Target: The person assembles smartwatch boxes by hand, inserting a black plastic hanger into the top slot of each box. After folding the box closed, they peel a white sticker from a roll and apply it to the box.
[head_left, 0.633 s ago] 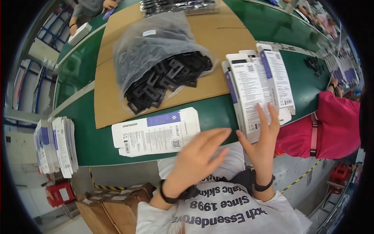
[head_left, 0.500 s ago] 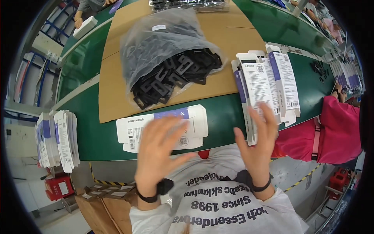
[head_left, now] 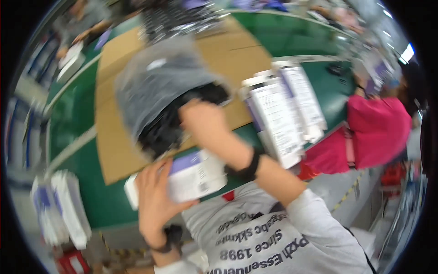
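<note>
A white and purple smartwatch box (head_left: 194,176) lies at the table's near edge. My left hand (head_left: 155,196) is closed over its left part, fingers toward the far side and thumb along the near side. My right hand (head_left: 203,121) is at the mouth of a translucent grey plastic bag (head_left: 159,77), among loose black plastic parts (head_left: 159,132). Motion blur hides its fingertips, so I cannot make out whether it grips a part. The bag rests on a brown cardboard sheet (head_left: 109,150).
Several white and purple boxes (head_left: 278,118) stand to the right; more are stacked at the left edge (head_left: 68,205). Clear-wrapped black items (head_left: 178,20) lie at the far end. A person in pink (head_left: 378,132) sits at right, and another person's hand (head_left: 82,36) shows at far left.
My right hand has moved left and forward from beside the right-hand boxes to the bag. My left hand has come down onto the box. The whole view has shifted and tilted.
</note>
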A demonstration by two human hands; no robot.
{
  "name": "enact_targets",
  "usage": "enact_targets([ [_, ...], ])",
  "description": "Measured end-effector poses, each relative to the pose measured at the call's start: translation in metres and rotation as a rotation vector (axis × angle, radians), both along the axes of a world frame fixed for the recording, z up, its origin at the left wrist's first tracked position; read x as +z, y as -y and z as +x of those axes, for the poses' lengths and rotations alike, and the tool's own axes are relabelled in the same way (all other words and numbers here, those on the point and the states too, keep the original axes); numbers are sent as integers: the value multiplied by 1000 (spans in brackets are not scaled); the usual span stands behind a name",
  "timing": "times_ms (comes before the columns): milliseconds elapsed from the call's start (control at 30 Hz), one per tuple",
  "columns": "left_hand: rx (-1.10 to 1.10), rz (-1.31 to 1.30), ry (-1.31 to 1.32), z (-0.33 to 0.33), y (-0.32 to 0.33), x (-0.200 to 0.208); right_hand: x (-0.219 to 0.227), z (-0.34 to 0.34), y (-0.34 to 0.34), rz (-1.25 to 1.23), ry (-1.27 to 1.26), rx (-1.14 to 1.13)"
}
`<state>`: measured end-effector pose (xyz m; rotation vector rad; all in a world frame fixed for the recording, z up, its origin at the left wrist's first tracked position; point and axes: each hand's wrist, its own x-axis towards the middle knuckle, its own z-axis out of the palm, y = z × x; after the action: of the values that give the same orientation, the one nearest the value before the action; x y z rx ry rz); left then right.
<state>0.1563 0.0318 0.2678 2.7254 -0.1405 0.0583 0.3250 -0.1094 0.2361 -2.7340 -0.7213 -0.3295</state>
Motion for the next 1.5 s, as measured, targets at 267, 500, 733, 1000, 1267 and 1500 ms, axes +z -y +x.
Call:
enact_targets([
  [267,-118,86,27,-4,-1,11,-25,-5,-32,126,251,-105],
  [500,-131,-71,20,-4,0,7,-27,-2,-22,125,199,-1],
  [733,-3,-79,216,-16,-6,17,58,-43,67,679,20,230],
  [1000,52,-220,447,2,35,18,93,-84,135,1216,-559,48],
  [1267,-12,-186,409,-5,46,31,82,-82,133,1193,-970,93],
  [1500,-34,-66,473,-5,46,33,69,-86,132,1197,-1012,44],
])
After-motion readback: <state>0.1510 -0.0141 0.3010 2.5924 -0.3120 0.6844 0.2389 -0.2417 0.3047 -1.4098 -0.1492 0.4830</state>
